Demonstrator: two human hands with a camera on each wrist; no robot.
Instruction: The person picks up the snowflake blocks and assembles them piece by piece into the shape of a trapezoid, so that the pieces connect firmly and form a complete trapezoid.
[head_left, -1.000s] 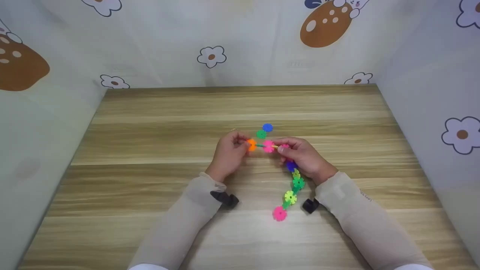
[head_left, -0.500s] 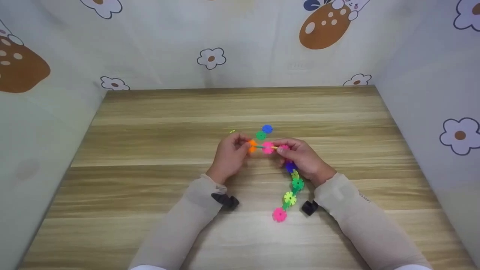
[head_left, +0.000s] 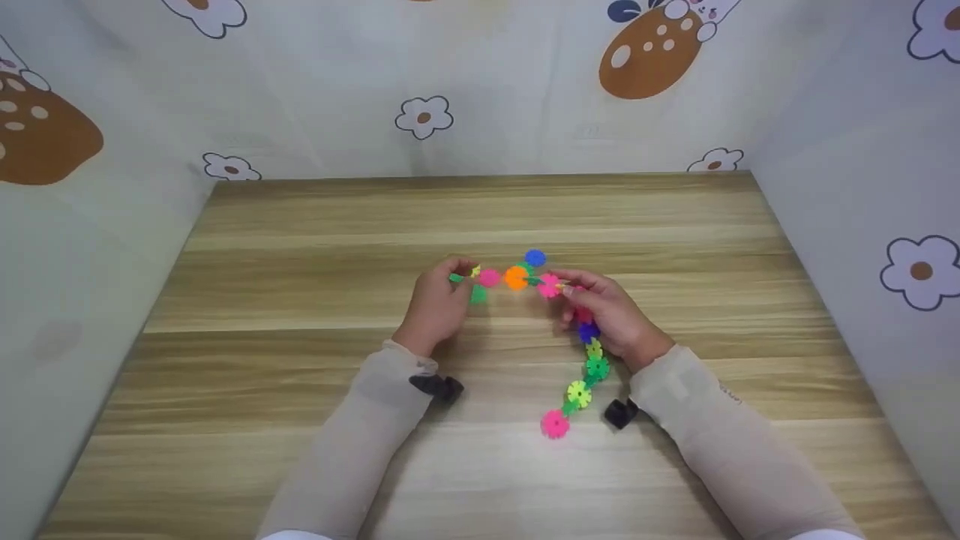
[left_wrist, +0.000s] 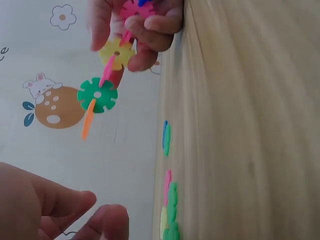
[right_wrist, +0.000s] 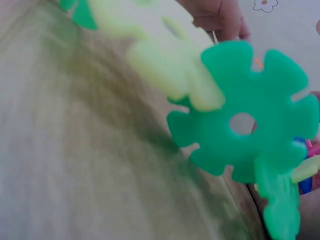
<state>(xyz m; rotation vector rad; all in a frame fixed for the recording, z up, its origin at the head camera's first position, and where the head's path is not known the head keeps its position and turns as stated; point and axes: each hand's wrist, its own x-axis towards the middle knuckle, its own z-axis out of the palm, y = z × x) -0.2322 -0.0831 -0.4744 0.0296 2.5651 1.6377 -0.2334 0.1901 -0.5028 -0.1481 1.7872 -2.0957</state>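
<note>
My right hand (head_left: 611, 311) pinches a chain of notched plastic discs (head_left: 597, 367) near a pink disc (head_left: 549, 286). An orange disc (head_left: 516, 277) sticks out at the chain's left end; in the left wrist view it is edge-on, slotted into a green disc (left_wrist: 97, 95). The rest of the chain hangs toward the wearer, ending in another pink disc (head_left: 555, 424). Close up in the right wrist view are the chain's green disc (right_wrist: 245, 115) and a pale yellow one. My left hand (head_left: 435, 307) is off the chain, thumb and finger apart with nothing between them, beside loose discs.
Loose discs lie on the wood-grain table (head_left: 300, 360) by the left hand: pink (head_left: 489, 278), yellow (head_left: 475, 271) and green (head_left: 478, 295). A blue disc (head_left: 535, 258) lies farther back, with a green one partly behind the orange disc. Patterned cloth walls enclose the table's back and sides.
My left hand has let go of the orange disc and moved left, uncovering loose discs. The chain's freed end has swung slightly up and right; the right hand stays nearly in place.
</note>
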